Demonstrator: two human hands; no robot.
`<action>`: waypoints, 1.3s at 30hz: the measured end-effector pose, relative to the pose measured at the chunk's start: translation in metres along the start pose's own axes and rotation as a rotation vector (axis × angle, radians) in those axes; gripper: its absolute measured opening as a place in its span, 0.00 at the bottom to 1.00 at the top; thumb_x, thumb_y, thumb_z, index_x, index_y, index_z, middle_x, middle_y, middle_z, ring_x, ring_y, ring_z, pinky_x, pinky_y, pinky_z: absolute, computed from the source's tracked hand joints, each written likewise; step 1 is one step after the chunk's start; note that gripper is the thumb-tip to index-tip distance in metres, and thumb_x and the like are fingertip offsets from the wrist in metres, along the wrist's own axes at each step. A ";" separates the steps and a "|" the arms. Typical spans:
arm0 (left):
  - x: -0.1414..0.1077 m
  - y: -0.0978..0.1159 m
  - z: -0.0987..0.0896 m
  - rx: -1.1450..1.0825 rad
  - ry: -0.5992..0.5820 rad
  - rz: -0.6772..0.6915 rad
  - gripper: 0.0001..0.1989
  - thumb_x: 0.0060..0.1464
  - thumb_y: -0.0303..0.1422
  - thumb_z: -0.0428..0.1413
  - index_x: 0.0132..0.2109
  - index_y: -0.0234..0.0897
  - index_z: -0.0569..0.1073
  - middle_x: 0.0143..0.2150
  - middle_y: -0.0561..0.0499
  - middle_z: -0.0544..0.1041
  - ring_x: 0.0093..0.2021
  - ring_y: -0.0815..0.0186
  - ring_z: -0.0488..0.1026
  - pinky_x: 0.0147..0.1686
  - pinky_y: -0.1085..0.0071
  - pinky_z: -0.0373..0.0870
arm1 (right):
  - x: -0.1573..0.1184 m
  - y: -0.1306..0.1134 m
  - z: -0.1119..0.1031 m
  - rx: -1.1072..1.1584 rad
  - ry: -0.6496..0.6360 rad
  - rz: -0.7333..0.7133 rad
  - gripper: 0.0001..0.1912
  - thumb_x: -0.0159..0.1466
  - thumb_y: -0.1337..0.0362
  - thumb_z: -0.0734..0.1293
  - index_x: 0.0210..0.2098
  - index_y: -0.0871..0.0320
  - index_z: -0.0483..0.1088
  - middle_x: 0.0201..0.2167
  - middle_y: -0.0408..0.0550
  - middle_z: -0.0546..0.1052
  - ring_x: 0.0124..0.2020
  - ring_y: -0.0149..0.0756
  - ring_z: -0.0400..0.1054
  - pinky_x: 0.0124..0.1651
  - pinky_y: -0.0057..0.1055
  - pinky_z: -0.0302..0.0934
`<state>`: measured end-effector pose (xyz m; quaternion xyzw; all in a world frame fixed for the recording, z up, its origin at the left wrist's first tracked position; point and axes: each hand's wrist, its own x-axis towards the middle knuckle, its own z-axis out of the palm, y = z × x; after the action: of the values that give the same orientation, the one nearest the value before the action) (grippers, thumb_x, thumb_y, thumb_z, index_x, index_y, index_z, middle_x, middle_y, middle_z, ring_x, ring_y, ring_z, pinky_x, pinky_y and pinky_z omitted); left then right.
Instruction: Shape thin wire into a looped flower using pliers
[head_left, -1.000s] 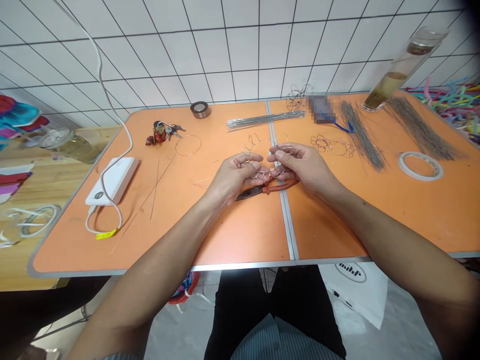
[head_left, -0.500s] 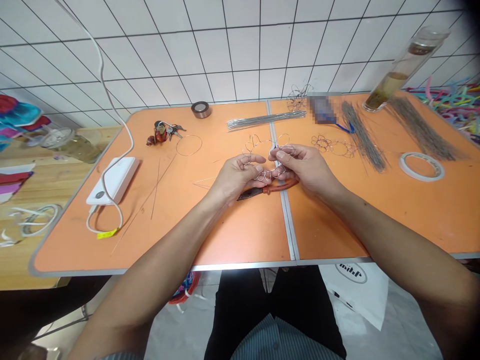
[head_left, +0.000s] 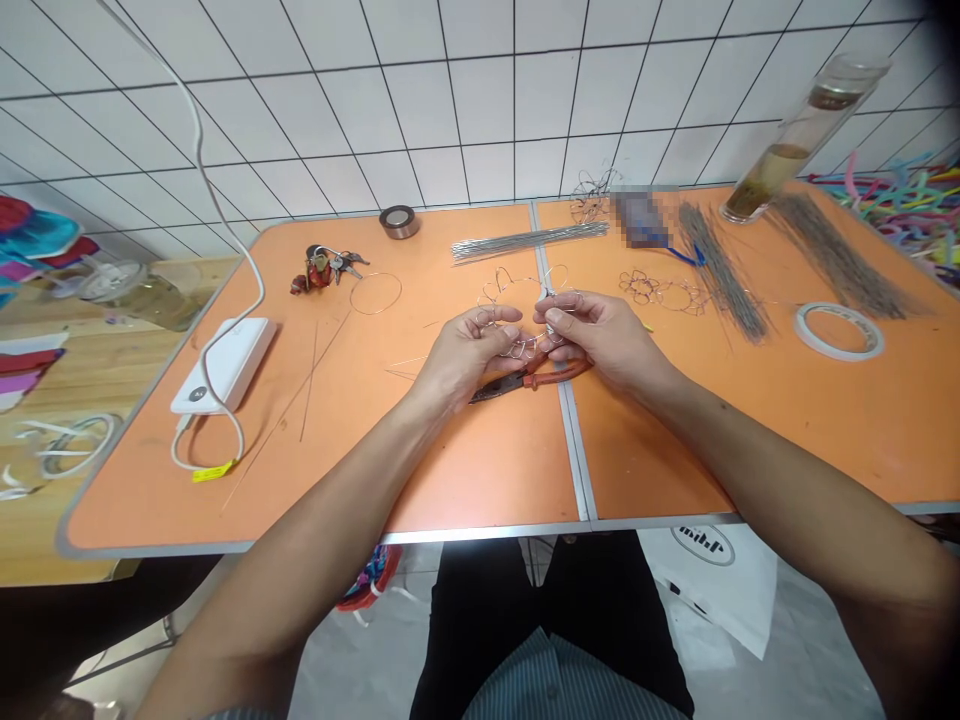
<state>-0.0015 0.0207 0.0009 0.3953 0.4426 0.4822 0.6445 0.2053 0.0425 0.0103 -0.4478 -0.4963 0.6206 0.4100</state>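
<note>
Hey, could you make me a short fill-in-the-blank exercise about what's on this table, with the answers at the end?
1. The left hand and the right hand hold a piece of looped ____.
2. The tool lying closest to the hands is a pair of ____.
3. The tabletop is coloured ____.
4. The keys lie to the ____ of the dark tape roll.

Missing words: wire; pliers; orange; left.

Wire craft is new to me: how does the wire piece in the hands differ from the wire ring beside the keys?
The wire piece has many small loops; the wire ring is one plain circle. The wire piece is in the left hand and right hand; the wire ring lies on the table. Both are thin, bent wire.
</note>
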 end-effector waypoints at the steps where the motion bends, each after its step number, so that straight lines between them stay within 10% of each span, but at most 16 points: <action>1: 0.000 0.000 0.000 -0.004 -0.001 0.006 0.16 0.57 0.30 0.70 0.50 0.33 0.76 0.40 0.44 0.87 0.36 0.64 0.86 0.38 0.72 0.83 | 0.000 -0.001 0.000 -0.002 0.001 0.006 0.16 0.66 0.56 0.80 0.50 0.57 0.82 0.32 0.46 0.84 0.28 0.29 0.78 0.32 0.23 0.78; 39: 0.005 0.004 -0.009 0.003 0.118 0.148 0.16 0.54 0.42 0.74 0.39 0.34 0.82 0.35 0.47 0.86 0.33 0.66 0.83 0.38 0.71 0.79 | -0.004 -0.004 0.002 -0.135 -0.022 0.010 0.17 0.61 0.53 0.83 0.44 0.55 0.84 0.24 0.45 0.79 0.26 0.33 0.75 0.31 0.31 0.81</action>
<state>-0.0101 0.0274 0.0015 0.3988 0.4503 0.5502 0.5792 0.2048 0.0392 0.0152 -0.4698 -0.5392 0.5928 0.3703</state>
